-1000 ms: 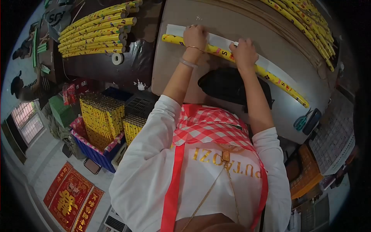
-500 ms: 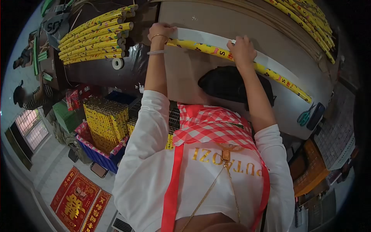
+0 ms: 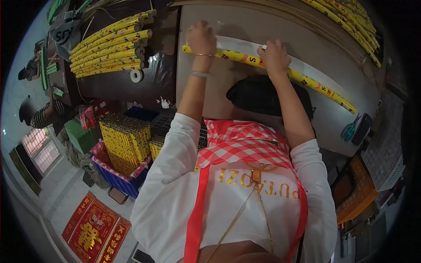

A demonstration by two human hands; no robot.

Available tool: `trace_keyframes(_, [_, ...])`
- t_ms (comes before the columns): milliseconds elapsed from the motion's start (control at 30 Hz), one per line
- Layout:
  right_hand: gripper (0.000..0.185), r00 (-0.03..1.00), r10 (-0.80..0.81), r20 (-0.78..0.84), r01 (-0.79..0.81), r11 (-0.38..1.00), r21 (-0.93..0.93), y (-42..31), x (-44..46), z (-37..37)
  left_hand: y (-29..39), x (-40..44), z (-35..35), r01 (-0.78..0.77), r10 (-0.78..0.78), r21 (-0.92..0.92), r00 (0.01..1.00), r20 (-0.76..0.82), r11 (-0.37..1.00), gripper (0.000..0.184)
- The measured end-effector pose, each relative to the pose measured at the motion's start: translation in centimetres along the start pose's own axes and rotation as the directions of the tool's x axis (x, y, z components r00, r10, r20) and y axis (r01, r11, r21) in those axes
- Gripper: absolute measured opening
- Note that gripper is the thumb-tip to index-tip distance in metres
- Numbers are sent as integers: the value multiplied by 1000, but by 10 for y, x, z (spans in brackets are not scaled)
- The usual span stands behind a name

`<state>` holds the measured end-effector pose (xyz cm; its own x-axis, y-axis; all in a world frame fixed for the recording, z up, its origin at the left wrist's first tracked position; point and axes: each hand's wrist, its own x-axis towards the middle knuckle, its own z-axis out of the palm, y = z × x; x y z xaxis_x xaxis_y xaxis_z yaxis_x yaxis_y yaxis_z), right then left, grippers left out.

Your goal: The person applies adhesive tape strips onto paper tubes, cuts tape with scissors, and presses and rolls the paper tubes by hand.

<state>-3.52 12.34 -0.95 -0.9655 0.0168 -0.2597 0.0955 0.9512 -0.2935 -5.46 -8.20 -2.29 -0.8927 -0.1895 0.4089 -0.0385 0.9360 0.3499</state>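
Left hand (image 3: 202, 40): since the frame half a second earlier, it has come inward from beyond the end of the yellow tube (image 3: 240, 57) to above that end. It is blurred; from my feed I cannot tell how open it is or whether it grips.
Right hand (image 3: 274, 57): nearly unmoved; fingers bent at the white sheet (image 3: 239, 44), firmness of hold not determinable.
Yellow tube: lies across the surface (image 3: 263, 26), passing beneath both hands, along the sheet's near side.
Handling: I judge the tube light and stiff, its glossy wrap slippery; the sheet thin, easily creased.
Hold point: I would take it near each end, with light, even pressure.
Black bag (image 3: 252, 94): near the tube, on the wearer's side.
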Motion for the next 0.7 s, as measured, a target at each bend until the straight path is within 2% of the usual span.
trace_keyframes(33, [27,1000,-5,-3,5,1000,-17,0,0,0,21,-9,10,34,-24,-78,992,126,996,13])
trace_keyframes(100, [27,1000,-18,-9,18,999,-36,-1,0,0,60,-25,23,209,-123,-199,920,371,957,15])
trace_keyframes(133, [27,999,-31,-14,31,999,-30,0,-1,-1,69,-26,24,210,-126,-201,922,365,957,15])
trace_keyframes(200, [27,999,-40,-26,39,999,-30,2,-1,0,84,-26,28,283,-175,-121,820,546,951,18])
trace_keyframes(333, [28,998,-38,-41,38,999,-2,3,-1,0,72,-21,46,232,-140,-73,779,611,970,24])
trace_keyframes(433, [30,999,-35,-34,35,999,3,2,-1,0,63,-17,53,267,-132,-112,745,653,957,28])
trace_keyframes(500, [31,999,-28,-30,28,1000,-4,7,0,-2,64,-11,50,288,-160,-62,685,710,956,33])
trace_keyframes(600, [38,996,-64,61,63,998,24,19,0,-11,70,-4,44,272,-180,-13,673,717,962,27])
trace_keyframes(667, [49,980,-84,182,74,995,63,29,-2,-25,65,-4,50,260,-159,-26,663,731,965,27])
trace_keyframes(700, [49,981,-72,181,63,996,55,37,-5,-30,67,-2,48,248,-146,-28,656,740,968,28])
